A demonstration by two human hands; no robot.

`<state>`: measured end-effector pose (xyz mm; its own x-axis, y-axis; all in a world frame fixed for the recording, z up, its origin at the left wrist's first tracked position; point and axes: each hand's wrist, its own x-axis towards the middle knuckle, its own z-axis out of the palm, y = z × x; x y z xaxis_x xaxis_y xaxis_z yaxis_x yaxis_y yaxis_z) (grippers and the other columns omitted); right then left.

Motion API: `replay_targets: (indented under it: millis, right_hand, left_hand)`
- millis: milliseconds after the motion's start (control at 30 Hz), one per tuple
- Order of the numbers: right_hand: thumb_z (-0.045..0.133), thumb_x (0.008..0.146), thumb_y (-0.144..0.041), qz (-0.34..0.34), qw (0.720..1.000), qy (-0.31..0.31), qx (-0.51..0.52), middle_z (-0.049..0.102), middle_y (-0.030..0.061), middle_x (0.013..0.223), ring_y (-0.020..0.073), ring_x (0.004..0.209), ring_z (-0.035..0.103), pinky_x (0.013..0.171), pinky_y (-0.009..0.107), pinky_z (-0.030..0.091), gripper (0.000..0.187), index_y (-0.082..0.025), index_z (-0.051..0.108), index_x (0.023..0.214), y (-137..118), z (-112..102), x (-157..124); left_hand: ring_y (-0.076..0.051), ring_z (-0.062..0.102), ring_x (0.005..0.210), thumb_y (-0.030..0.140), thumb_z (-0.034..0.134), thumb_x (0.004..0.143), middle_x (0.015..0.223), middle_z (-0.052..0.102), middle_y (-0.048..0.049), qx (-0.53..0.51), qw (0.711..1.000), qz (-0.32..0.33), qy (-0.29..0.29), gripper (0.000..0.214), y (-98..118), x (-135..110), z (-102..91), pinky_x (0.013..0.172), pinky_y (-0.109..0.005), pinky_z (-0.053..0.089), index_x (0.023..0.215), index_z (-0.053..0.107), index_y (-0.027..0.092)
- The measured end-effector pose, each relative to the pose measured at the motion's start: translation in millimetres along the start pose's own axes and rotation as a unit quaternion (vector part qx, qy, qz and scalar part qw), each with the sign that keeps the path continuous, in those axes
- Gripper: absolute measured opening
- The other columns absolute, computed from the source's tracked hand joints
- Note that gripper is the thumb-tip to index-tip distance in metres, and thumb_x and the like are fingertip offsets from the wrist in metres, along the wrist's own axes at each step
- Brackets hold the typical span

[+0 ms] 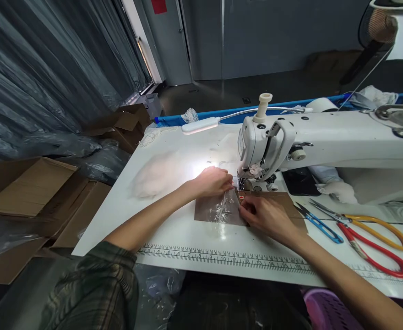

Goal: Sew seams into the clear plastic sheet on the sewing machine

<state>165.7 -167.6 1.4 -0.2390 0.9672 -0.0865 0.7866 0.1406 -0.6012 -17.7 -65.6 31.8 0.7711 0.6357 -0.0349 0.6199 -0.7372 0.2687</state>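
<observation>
My left hand (pixel 212 182) lies on a thin clear piece of material (pixel 224 208) just left of the needle of a white sewing machine (pixel 325 142), fingers bent and pressing down on it. My right hand (pixel 265 215) rests on the same piece at its right edge, fingers curled and pinching it beside the presser foot (pixel 240 184). The material lies over a brown metal plate (pixel 215 215) set in the white table (pixel 174 238). A lamp lights the spot brightly.
Blue thread snips (pixel 320 223) and red-and-yellow scissors (pixel 376 238) lie right of my right hand. A printed ruler (pixel 222 256) runs along the table's near edge. Open cardboard boxes (pixel 33 192) stand on the floor at left. A purple basket (pixel 321 311) sits below.
</observation>
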Motion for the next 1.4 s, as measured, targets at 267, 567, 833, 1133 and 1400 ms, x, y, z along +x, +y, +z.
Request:
replay_targets:
  millis: [267,567,833,1133,1400]
  right_hand:
    - [0.047,0.087,-0.035,-0.1,0.98,0.103,-0.134,0.062,0.0113,0.106,0.0246,0.082,0.062,0.056,0.032,0.043,0.03,-0.024,0.063,0.109,12.6,12.8,3.3]
    - [0.038,0.091,-0.021,-0.128,0.986,0.069,-0.075,0.063,0.0103,0.106,0.0212,0.086,0.062,0.075,0.036,0.05,0.04,-0.023,0.062,0.122,25.0,6.2,6.5]
    - [0.041,0.087,-0.018,-0.13,0.988,0.035,-0.074,0.062,0.0107,0.103,0.0215,0.083,0.062,0.074,0.037,0.051,0.042,-0.024,0.064,0.121,28.0,0.7,12.8]
    - [0.047,0.086,-0.015,-0.169,0.98,0.101,0.03,0.059,0.0105,0.105,0.0208,0.092,0.06,0.079,0.038,0.052,0.035,-0.021,0.066,0.114,29.2,9.9,-16.3]
    - [0.048,0.085,-0.013,-0.224,0.972,0.068,-0.029,0.057,0.012,0.105,0.0222,0.096,0.057,0.083,0.041,0.052,0.036,-0.023,0.068,0.112,26.5,14.1,-22.0]
  left_hand:
    - [-0.031,0.053,0.11,0.047,0.07,0.077,0.118,0.058,-0.0113,0.031,0.996,0.084,-0.006,0.049,-33.9,49.9,-2.6,0.095,-0.042,0.038,0.116,0.061,0.018]
    - [-0.016,0.06,0.09,0.033,0.057,0.09,0.103,0.065,-0.006,-0.013,0.96,0.261,0.104,0.019,-9.9,-23.4,11.3,0.082,-0.032,0.051,0.098,0.067,0.018]
    - [-0.014,0.063,0.078,0.017,0.037,0.098,0.09,0.067,-0.0073,0.025,0.956,0.235,0.174,0.02,7.0,-39.9,53.7,0.067,-0.027,0.055,0.097,0.057,0.013]
    - [-0.009,0.052,0.055,0.019,0.042,0.095,0.068,0.06,0.0002,-0.117,0.967,0.061,0.216,0.013,19.4,-34.7,50.6,0.051,-0.021,0.044,0.086,0.05,0.015]
    - [-0.015,0.06,0.081,0.018,0.053,0.091,0.095,0.068,-0.0052,0.027,0.955,0.226,0.191,0.01,12.8,-40.0,53.3,0.074,-0.031,0.048,0.09,0.063,0.016]
